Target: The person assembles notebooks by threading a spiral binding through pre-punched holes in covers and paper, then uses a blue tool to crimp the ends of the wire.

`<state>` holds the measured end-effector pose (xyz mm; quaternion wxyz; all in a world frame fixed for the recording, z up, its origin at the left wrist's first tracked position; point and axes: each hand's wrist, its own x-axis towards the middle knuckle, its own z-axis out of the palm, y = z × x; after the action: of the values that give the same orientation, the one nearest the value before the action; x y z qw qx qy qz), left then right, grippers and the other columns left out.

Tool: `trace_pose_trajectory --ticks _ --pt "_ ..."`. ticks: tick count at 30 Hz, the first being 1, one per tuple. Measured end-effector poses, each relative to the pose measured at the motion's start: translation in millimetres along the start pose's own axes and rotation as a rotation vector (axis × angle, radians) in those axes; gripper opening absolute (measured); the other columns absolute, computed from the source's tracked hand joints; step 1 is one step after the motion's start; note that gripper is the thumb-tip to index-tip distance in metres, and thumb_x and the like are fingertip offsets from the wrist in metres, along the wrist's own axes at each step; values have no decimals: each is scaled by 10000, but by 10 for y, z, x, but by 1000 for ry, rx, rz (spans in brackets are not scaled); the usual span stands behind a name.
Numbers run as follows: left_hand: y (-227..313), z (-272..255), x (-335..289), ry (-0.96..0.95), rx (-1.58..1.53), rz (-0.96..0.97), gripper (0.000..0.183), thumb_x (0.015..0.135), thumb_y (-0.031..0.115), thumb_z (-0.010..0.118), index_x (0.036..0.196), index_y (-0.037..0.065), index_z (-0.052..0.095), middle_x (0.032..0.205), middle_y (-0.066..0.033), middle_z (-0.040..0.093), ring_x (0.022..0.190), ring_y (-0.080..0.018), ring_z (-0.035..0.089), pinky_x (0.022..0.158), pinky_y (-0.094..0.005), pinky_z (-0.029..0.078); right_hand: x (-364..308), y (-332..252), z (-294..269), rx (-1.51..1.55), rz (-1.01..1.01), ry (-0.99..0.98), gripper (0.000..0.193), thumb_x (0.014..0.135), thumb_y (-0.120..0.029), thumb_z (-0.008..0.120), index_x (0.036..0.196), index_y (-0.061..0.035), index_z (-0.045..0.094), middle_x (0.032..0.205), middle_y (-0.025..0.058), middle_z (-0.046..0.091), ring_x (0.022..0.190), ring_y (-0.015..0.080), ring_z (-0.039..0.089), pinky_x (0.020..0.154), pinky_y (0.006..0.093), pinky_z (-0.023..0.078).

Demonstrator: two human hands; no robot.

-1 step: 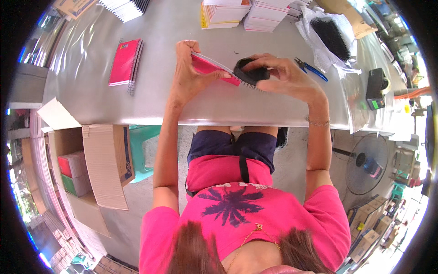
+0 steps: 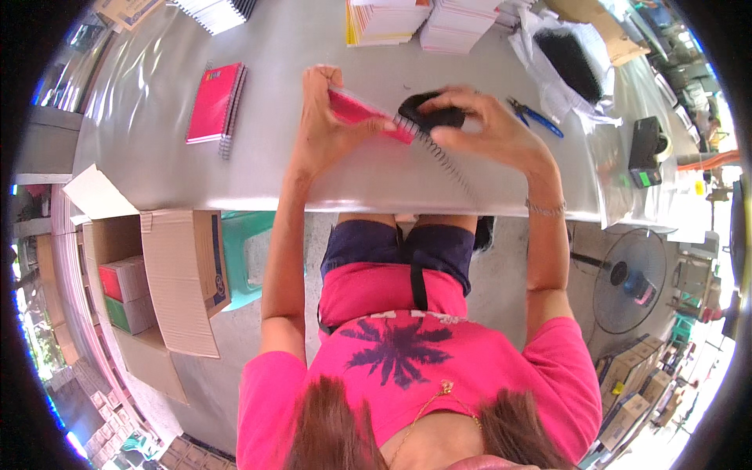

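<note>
Gripping a pink notebook (image 2: 356, 110) above the tabletop (image 2: 141, 117) with the left hand (image 2: 325, 129), fingers curled tight at its far end, thumb stretched toward its right end. Cupping a black rounded object (image 2: 431, 112) at the pink notebook's right end with the right hand (image 2: 497, 129), curved loosely around it, fingers over the top and thumb below; blurred, so cannot tell its kind. Running from the pink notebook's right end toward the person: a dark wire coil (image 2: 446, 160), faint at its tip.

Left of the pink notebook: 1 red notebook (image 2: 213, 103), spiral-bound and lying flat. Beyond the pink notebook: 2 paper stacks (image 2: 458, 27), side by side. Right of the pink notebook, past the right hand: blue-handled pliers (image 2: 540, 121). Beyond the pink notebook and well to its right: a black bundle (image 2: 568, 63) in white wrapping (image 2: 607, 66).
</note>
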<state>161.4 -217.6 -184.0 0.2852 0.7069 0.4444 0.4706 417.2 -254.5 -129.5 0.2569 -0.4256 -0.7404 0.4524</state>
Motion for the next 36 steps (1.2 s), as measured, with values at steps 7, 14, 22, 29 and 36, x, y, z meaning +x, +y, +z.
trace_pose_trajectory --ticks 7,14,22,29,36 --pt "48 -2 -7 -32 60 12 810 545 340 955 1055 42 402 1011 -74 388 972 -235 448 882 -336 427 5 -15 -65 407 133 -40 457 806 -195 746 1202 10 642 1224 89 599 1077 163 565 942 282 443" --pt "15 -37 -9 -47 0 1 798 553 335 955 1054 50 403 1021 -70 398 964 -208 454 878 -328 433 54 -40 11 184 137 5 430 864 -264 710 1188 13 650 1191 55 615 1083 137 555 975 279 419" --pt "-70 -61 -16 -49 -46 39 786 534 323 960 1036 49 421 979 -54 379 931 -214 440 850 -309 425 -15 -50 86 395 42 160 422 841 -298 742 1134 0 683 1081 44 653 989 101 568 879 254 469" --pt "-57 -75 -14 -73 -67 18 790 510 314 970 1011 56 416 967 -48 378 925 -215 435 851 -299 418 -41 -75 70 208 54 38 397 845 -244 722 1158 -7 668 1254 46 585 1161 130 533 944 257 432" --pt "-43 -98 12 -78 -53 47 785 509 282 973 1002 63 403 951 -35 379 891 -197 433 834 -294 414 -26 -256 170 234 -156 79 365 799 -220 757 1098 -15 708 1242 87 588 1166 201 544 953 312 448"
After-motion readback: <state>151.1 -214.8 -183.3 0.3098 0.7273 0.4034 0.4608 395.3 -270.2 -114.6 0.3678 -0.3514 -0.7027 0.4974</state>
